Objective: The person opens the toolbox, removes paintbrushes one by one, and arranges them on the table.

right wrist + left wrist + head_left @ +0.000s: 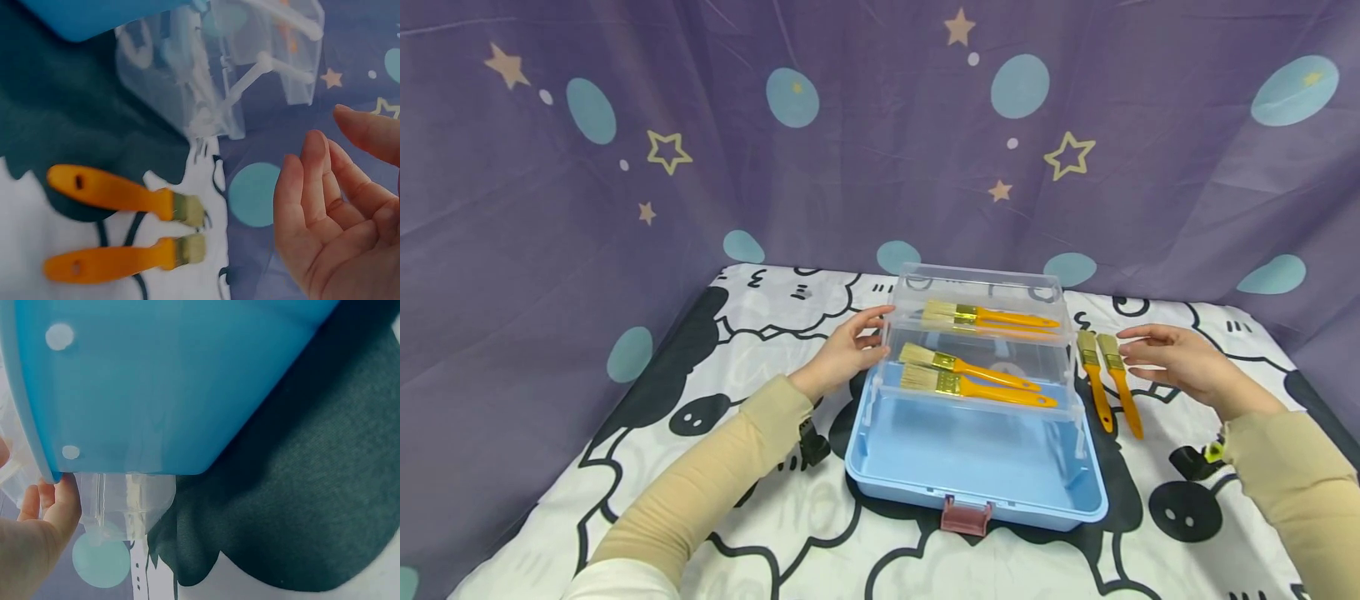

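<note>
A light blue toolbox stands with its clear tiered trays raised. Two paintbrushes with orange handles lie in the upper clear tray, and two more brushes in the lower one. My left hand is at the left side of the trays, fingertips right at their edge; the left wrist view shows fingers by the box's corner. My right hand hovers with relaxed fingers and holds nothing. Just left of it, two brushes lie side by side on the cloth, bristles away from me.
A white cloth with black cartoon sheep covers the table. Behind it hangs a purple curtain with stars and teal spots. The box's pinkish latch hangs at its front.
</note>
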Motion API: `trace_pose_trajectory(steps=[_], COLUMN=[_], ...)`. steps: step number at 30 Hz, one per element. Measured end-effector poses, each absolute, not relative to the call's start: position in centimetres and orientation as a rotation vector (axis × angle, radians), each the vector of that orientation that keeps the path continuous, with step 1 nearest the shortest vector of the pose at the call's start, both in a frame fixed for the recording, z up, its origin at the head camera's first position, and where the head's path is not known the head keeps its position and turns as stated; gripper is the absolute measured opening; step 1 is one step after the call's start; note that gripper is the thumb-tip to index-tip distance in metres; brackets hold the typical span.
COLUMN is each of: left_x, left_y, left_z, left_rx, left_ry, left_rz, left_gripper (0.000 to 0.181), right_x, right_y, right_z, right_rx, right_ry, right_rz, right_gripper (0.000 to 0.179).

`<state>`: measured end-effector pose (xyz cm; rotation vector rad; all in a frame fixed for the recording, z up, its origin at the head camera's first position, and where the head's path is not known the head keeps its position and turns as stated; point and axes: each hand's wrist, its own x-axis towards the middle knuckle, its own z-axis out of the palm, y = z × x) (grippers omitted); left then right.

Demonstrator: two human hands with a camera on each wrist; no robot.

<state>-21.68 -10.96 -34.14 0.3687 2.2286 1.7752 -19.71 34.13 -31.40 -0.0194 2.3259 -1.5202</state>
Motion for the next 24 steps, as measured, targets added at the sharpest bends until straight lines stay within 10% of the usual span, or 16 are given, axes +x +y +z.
trace_pose_trajectory(steps=[18,24], left_x=[-21.7,-21.6], left_y=[-10.8,-10.8], left_z=[-34.0,-34.0], left_rx=[0.362,0.345], left_ry=[2.224,2.235], left_rz=[1.775,1.770], left_gripper=[0.062,0.063], right_x=[-21.0,-21.7], right_y=[31.8,30.4], right_z=[-27.0,-25.5], right_rx=[-0.122,-0.192], right_ry=[2.418,2.491], right_rz=[-1.468,-1.353], right_gripper=[0.010,0.043])
